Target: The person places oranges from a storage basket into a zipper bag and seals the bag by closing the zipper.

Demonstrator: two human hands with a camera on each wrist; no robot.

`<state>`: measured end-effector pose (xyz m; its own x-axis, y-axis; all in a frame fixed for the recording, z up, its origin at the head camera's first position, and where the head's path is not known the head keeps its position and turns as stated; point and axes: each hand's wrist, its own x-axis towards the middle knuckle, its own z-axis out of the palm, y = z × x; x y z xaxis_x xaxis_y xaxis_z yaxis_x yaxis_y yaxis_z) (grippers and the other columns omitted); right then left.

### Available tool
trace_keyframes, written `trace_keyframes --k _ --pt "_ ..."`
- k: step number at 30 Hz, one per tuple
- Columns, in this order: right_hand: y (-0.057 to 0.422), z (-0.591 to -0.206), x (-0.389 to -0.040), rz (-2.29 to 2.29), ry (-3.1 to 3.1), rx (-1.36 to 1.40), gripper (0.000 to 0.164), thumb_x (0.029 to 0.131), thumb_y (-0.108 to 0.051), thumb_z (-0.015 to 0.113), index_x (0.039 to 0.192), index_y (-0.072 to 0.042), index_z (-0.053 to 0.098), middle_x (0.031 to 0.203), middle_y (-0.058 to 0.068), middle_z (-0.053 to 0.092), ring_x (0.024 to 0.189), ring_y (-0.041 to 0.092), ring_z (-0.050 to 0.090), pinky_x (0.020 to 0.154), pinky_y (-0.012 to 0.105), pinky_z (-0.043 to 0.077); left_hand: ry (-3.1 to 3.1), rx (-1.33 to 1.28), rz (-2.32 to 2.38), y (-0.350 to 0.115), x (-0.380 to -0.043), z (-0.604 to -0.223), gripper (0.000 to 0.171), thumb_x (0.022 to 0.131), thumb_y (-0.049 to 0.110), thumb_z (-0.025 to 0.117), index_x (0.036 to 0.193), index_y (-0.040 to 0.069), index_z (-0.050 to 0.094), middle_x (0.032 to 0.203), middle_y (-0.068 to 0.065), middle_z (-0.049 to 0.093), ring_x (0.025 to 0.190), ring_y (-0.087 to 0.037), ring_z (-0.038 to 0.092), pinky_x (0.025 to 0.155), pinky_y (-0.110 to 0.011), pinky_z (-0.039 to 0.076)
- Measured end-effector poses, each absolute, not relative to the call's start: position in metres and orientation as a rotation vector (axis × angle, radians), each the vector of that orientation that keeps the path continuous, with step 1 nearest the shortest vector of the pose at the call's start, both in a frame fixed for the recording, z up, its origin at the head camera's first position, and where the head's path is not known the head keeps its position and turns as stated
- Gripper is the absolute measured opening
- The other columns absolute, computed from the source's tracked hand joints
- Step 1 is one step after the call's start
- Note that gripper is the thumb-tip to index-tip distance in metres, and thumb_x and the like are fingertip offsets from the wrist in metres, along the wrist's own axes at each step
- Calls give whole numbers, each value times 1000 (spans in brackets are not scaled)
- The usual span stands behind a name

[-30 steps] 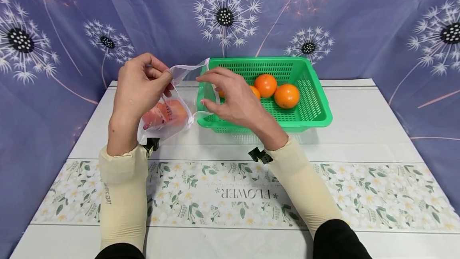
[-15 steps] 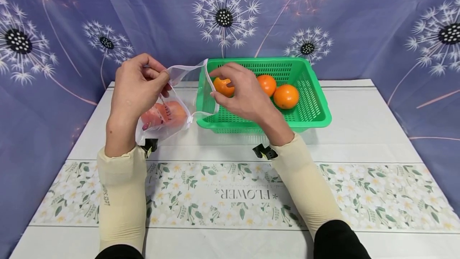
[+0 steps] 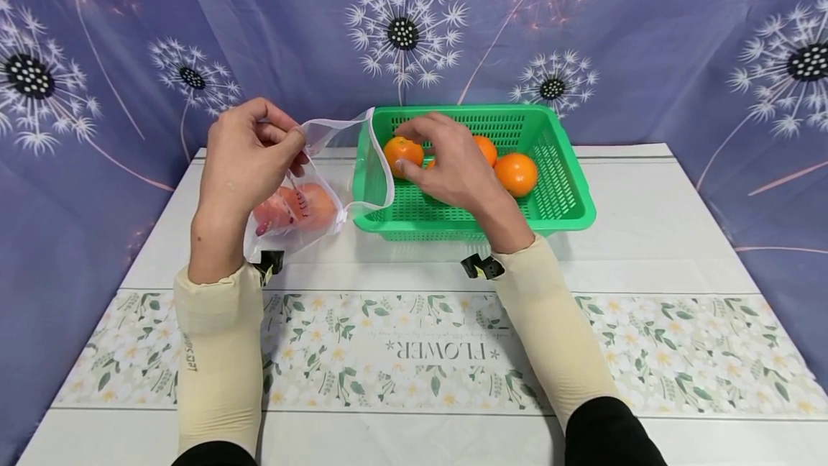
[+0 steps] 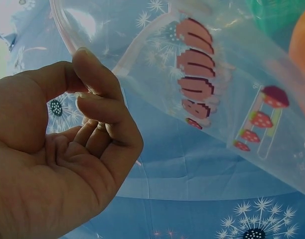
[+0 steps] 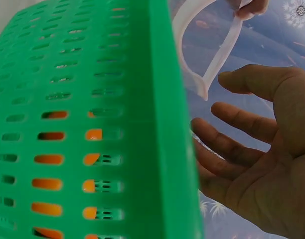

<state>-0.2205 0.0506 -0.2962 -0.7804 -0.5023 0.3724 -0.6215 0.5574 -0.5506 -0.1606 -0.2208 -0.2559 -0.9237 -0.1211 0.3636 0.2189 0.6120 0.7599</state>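
My left hand [image 3: 249, 157] pinches the rim of a clear zip bag [image 3: 294, 236] between thumb and forefinger. Pink lettering and strawberries mark the bag [image 4: 197, 64] in the left wrist view. Its mouth gapes toward the basket, and orange fruit [image 3: 318, 206] shows through its side. Over the green basket [image 3: 479, 225] hovers my right hand [image 3: 449, 164], fingers loosely bent and holding nothing. Just left of its fingertips lies an orange [image 3: 402, 158]. Another orange [image 3: 515, 175] sits right of the hand, which partly covers others. In the right wrist view, the basket wall [image 5: 162, 119] hides the oranges' tops.
The basket stands at the back of a white table [image 3: 640, 229] with a floral band [image 3: 414, 387] across it. A purple dandelion-print cloth [image 3: 291, 20] hangs right behind. The bag's mouth overlaps the basket's left rim.
My right hand has let go of the bag's rim and moved right, over the basket, uncovering the leftmost orange. The left hand keeps its pinch and has hardly moved.
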Motion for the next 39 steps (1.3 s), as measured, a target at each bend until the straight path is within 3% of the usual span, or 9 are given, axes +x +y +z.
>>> trace_keyframes --k 21,30,39 --pt "55 -313 -238 897 -2794 892 46 96 -20 74 138 -2 67 139 13 67 125 31 59 106 46 48 -2481 -69 -1224 -221 -162 -257 9 98 18 66 97 9 68 66 7 73 54 -8 69 49 -23 46" --pt "57 -320 -244 820 -2945 816 55 96 -21 74 146 -3 61 150 14 59 143 33 49 118 50 41 -2489 -59 -1229 -220 -162 -257 9 98 18 65 97 10 68 66 7 73 55 -8 69 47 -24 44" --pt "58 -325 -247 712 -3023 751 57 94 -21 75 147 -3 60 148 16 58 133 34 54 112 51 46 -2493 -59 -1222 -218 -161 -257 9 98 19 65 96 11 68 67 6 73 56 -11 70 47 -26 45"
